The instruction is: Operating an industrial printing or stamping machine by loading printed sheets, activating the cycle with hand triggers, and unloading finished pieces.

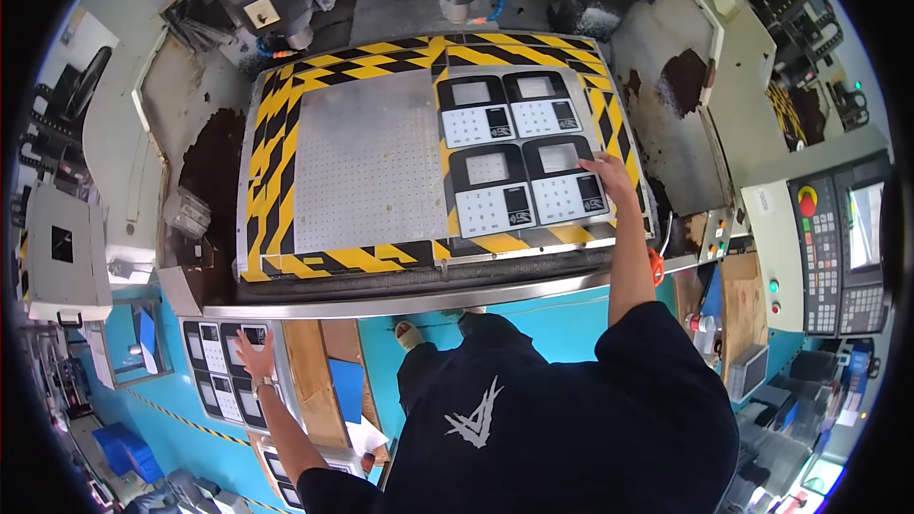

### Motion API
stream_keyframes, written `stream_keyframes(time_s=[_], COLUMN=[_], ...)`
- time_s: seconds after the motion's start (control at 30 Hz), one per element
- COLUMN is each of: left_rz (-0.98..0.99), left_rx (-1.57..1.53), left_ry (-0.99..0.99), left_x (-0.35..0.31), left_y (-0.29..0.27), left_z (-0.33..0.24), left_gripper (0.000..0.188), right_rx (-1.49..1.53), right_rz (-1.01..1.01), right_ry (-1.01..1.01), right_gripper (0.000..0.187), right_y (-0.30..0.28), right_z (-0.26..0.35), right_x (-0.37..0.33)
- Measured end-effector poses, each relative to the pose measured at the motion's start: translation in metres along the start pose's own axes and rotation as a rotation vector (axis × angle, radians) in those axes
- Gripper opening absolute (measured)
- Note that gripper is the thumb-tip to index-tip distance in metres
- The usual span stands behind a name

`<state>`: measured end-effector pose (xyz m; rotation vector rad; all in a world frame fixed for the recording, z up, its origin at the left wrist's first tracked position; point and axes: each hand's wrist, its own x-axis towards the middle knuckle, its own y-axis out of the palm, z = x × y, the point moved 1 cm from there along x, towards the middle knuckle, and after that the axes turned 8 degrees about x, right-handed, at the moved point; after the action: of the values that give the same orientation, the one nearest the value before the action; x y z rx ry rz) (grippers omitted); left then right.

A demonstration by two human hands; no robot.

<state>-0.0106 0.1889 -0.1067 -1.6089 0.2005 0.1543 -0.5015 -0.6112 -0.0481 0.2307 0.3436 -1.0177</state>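
My right hand (612, 177) reaches over the machine bed, its fingers stretched out at the right edge of the near right black and white keypad panel (568, 198). Beside that lie more panels of the same kind: a near left one (491, 207), a far left one (475, 126) and a far right one (543, 116). Each has a window at the top and a white keypad below. At lower left my left hand (255, 357) rests with spread fingers on the right side of another sheet of such panels (211, 356). What lies beneath its palm is hidden.
Yellow and black striped tape (276, 171) borders the bed, with a perforated plate (371, 171) at its left. Machine heads (457, 2) hang behind. A metal ledge (409, 299) runs along the front. A control panel with a red button (807, 200) stands at right.
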Motion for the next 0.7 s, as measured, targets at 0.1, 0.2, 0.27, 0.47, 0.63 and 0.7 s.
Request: stream_keyframes(time_s=[0.1,0.2,0.27,0.47,0.63,0.7], left_rz=[0.045,-0.07,-0.103,0.006,0.042,0.009], left_rx=[0.013,-0.076,-0.053,-0.014,0.075,0.235], left_ry=[0.022,0.04,0.082,-0.043,-0.005,0.084], left_x=[0.002,-0.008,-0.009,-0.012,-0.016,-0.012], left_y=[-0.003,0.001,0.005,-0.006,-0.001,0.003], left_z=[0.0,-0.002,-0.008,-0.032,-0.035,-0.031], left_gripper=[0.103,0.095,0.103,0.124,0.108,0.093], right_rx=[-0.291,-0.389,-0.596,-0.396,-0.607,-0.584], right_rz=[-0.297,-0.22,-0.285,-0.154,-0.128,-0.129], right_ry=[-0.242,-0.249,-0.195,0.022,-0.002,-0.033], right_gripper=[0.035,0.048,0.044,0.066,0.074,0.072], right_y=[-0.018,-0.05,-0.06,-0.069,-0.064,-0.066], right_z=[-0.02,-0.031,-0.035,-0.023,-0.021,-0.023], right_x=[0.029,0.043,0.055,0.056,0.049,0.049])
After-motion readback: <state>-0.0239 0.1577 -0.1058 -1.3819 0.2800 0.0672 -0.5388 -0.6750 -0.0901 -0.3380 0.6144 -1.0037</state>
